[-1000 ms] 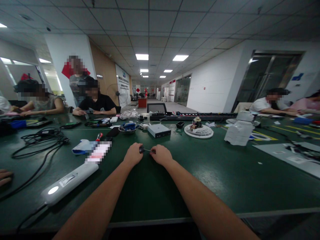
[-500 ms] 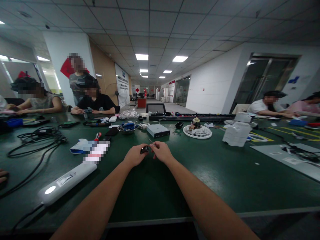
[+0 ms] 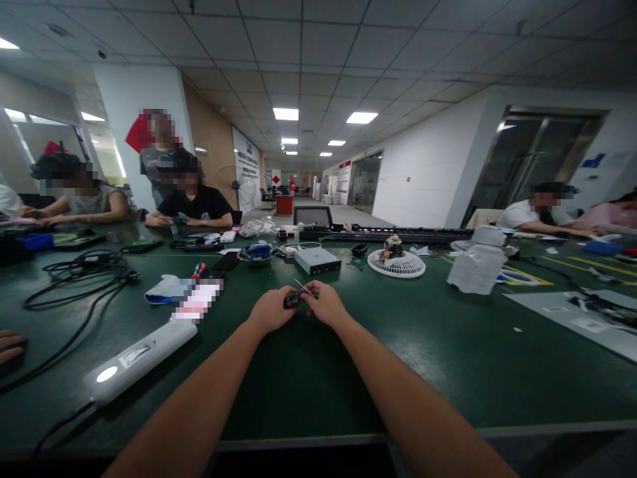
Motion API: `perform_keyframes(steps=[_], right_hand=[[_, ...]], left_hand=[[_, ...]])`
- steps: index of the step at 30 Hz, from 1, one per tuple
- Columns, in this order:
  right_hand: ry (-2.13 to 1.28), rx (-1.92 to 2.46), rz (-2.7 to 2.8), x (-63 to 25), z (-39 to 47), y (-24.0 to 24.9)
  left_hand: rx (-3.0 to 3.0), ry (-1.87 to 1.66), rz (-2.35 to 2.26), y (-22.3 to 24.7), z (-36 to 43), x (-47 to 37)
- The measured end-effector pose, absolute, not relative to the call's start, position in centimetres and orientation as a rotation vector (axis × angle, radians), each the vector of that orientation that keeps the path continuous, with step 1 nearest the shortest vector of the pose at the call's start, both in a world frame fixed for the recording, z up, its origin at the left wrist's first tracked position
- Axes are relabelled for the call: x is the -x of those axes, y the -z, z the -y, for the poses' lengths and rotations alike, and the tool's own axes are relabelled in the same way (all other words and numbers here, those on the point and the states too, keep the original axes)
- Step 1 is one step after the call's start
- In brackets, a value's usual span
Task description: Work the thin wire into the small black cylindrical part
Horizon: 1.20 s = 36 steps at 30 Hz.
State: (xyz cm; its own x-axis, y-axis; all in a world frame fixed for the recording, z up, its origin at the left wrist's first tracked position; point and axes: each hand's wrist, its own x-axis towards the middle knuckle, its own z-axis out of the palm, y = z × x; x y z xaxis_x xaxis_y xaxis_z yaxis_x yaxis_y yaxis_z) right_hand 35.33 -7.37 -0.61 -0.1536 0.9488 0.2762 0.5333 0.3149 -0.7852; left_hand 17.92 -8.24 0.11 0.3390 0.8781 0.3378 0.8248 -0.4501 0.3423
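Over the middle of the green table, my left hand is closed around a small dark part, whose kind I cannot make out. Beside it, my right hand pinches a thin metal rod that points up and to the left. The two hands almost touch, and the fingers hide part of what lies between them. Just beyond them stands a grey optical disc drive. A white fan grille with a motor on it lies to its right.
At left are a white power strip, black cables and a blue-and-white cloth. A bowl holds blue items. On the right stand a white plastic piece and a grey panel. Several people sit around; another person's hand rests at far left.
The rod in my right hand now lies across the top of the dark part, which shows more between my hands. The whole view has shifted slightly.
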Motion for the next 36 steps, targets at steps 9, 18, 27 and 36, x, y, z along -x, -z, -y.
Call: perform_keyframes(steps=[9, 18, 27, 36], right_hand=[[-0.64, 1.333, 1.84, -35.3, 7.6, 0.3], [-0.662, 1.385, 1.8, -35.7, 7.5, 0.4], [-0.826, 1.354, 1.779, -35.9, 6.9, 1.3], [-0.858, 1.348, 1.805, -35.8, 7.1, 0.8]], left_hand=[[-2.485, -0.798, -1.568, 0.3, 7.8, -17.8], [-2.554, -0.876, -1.432, 0.4, 7.6, -17.6], [-2.629, -0.933, -1.333, 0.3, 7.7, -17.4], [-2.594, -0.941, -1.302, 0.2, 7.8, -17.4]])
